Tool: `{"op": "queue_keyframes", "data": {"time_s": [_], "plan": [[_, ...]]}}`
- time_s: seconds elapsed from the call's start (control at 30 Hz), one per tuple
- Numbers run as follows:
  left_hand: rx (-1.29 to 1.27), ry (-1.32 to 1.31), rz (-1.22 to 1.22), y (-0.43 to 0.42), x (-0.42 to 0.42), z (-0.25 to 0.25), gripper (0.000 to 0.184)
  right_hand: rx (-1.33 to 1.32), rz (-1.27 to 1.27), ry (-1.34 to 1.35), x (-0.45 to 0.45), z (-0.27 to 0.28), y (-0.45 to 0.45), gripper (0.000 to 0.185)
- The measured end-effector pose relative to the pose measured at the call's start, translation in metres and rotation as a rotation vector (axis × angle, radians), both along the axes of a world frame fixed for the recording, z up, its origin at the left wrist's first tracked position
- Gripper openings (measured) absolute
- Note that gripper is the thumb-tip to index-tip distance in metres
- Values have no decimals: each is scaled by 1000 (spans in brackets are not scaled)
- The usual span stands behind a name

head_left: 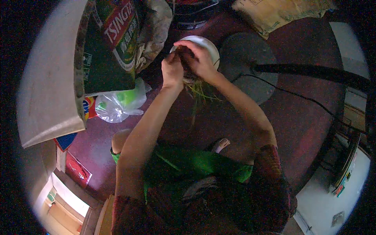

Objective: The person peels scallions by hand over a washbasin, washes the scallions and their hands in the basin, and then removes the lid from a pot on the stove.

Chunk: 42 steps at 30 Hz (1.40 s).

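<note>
The left hand (172, 70) and right hand (201, 60) met at a dark clump (184, 55) over the white bowl (211, 46), each grip too blurred to tell. Handling looked unfinished; green strands (199, 92) trailed beside the bowl.

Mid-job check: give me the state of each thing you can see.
Left hand: curled; grip hidden
Right hand: bent; grip hidden
White bowl: partly covered by both hands
Green strands: loose, trailing
Clear plastic bag: rumpled
Black cable: loosely curved
</note>
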<state>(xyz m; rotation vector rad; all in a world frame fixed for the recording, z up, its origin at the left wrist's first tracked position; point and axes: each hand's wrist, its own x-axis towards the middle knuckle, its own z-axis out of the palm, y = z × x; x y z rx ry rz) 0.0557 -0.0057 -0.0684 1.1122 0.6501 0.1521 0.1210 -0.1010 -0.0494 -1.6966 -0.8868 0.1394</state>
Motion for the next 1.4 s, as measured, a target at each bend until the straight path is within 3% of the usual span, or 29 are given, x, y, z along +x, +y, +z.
{"op": "queue_keyframes", "data": {"time_s": [0.13, 0.2, 0.33, 0.37, 0.43, 0.5, 0.6, 0.7, 0.8, 0.87, 0.93, 0.97, 1.0, 1.07, 1.13, 1.2, 1.4], "plan": [[78, 65, 56, -1, -1, 4, 19, 21, -43, 82, 1, -2, 0, 33], [-238, 49, 79, 0, -2, 16, 23, 56, -101, 106, 11, -2, -1, 28], [-238, 55, 9, -2, -2, 41, 28, 3, -155, 252, 9, 10, 0, 24], [-318, 63, 10, -3, -1, 44, 30, 49, -124, 153, 8, 5, 6, 14], [-398, 74, 10, -3, 1, 40, 32, 91, -138, 225, 0, -6, 11, 14], [-506, -48, -138, 1, 5, 29, 37, 135, -149, 297, -3, -7, 13, 16], [-515, 58, -235, 8, 4, 29, 38, 108, -75, 326, 0, -8, 15, 37], [-377, 107, -242, 11, 7, 25, 37, -62, 131, 372, 8, -5, 6, 45], [-449, 94, -105, 2, 6, 49, 29, -88, 216, 315, 21, 11, 1, 48], [-460, 68, -149, 3, 8, 49, 25, -36, 240, 302, 29, 16, -7, 44], [-467, 45, -193, 4, 9, 51, 22, 80, 70, 428, 38, 2, -12, 42], [-463, 12, -159, 4, 10, 51, 21, 37, -28, 626, 39, 5, -11, 42], [-461, -21, -126, 3, 9, 54, 20, 38, -30, 627, 36, 11, -12, 42], [-511, -25, -178, 1, 2, 60, 22, 152, -40, 937, 31, 23, -14, 41], [-565, -34, -224, -2, -6, 67, 23, 253, 95, 980, 28, 28, -10, 46], [-582, -88, -242, -10, -17, 74, 34, 497, 221, 1186, 19, 32, -6, 52], [-529, -55, -176, -26, -51, 104, 35, 496, 120, 1367, -17, 51, -13, 57]]}}
